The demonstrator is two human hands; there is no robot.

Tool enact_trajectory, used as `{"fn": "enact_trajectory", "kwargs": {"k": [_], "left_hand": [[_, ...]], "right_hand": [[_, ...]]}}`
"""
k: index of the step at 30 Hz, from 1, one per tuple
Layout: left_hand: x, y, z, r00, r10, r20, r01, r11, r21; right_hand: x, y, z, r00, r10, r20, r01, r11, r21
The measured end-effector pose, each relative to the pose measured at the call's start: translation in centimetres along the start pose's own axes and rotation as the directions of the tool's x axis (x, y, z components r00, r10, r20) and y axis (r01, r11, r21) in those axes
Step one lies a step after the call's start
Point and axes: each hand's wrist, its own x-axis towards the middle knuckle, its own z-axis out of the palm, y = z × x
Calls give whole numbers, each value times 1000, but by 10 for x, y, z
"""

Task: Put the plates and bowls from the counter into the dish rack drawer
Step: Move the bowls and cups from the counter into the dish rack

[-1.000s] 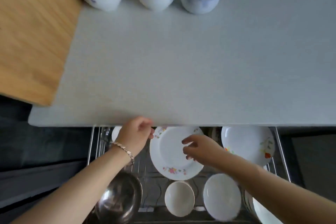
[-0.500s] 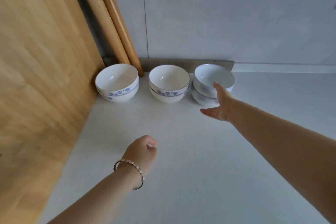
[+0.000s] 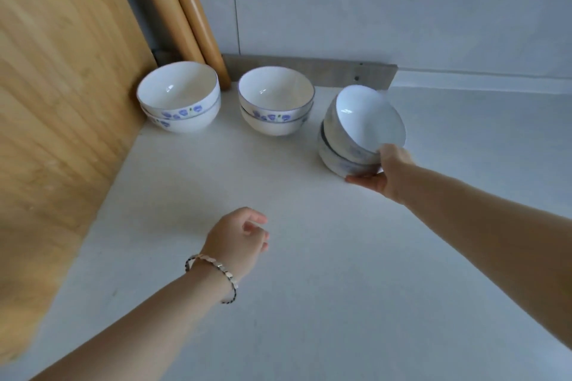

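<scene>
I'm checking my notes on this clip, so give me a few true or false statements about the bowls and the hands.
1. The right hand grips the right bowl stack, which is tilted. True.
2. The left hand holds a bowl. False: it holds nothing, above the counter.
3. The left bowl stack stands beside the wooden board. True.
4. The middle bowl stack lies tipped over. False: it stands upright.

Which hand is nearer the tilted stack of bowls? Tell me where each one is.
Right. The right hand grips the tilted stack of bowls at its near edge; the left hand hangs over the counter, nearer the person and off to the left, holding nothing.
</scene>
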Motion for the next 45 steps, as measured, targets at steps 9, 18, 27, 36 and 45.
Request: {"fn": "enact_trajectory", "kwargs": {"k": [9,18,27,36,45], "left_hand": [[-111,32,21,923,-211,322,328,869,-370],[-259,-27,-4,843,-227,488,422,841,-339],[-303,-176,-23,822,-550,147,549,698,-459],[-283,-282,-58,708,-705,37,693,685,-224],[-275,-322,-52,790,-609,-67,612,781,122]], "right_hand": [[-131,72,-109,926,249,283,-184,954,-238],[-258,155,-157,756,364,545,-18,843,-538],[-290,288,-89,756,406,513,79,722,-688],[-293,398,-15,757,545,360,-47,595,-802],[-290,441,5,793,562,235,-73,471,-879]]}}
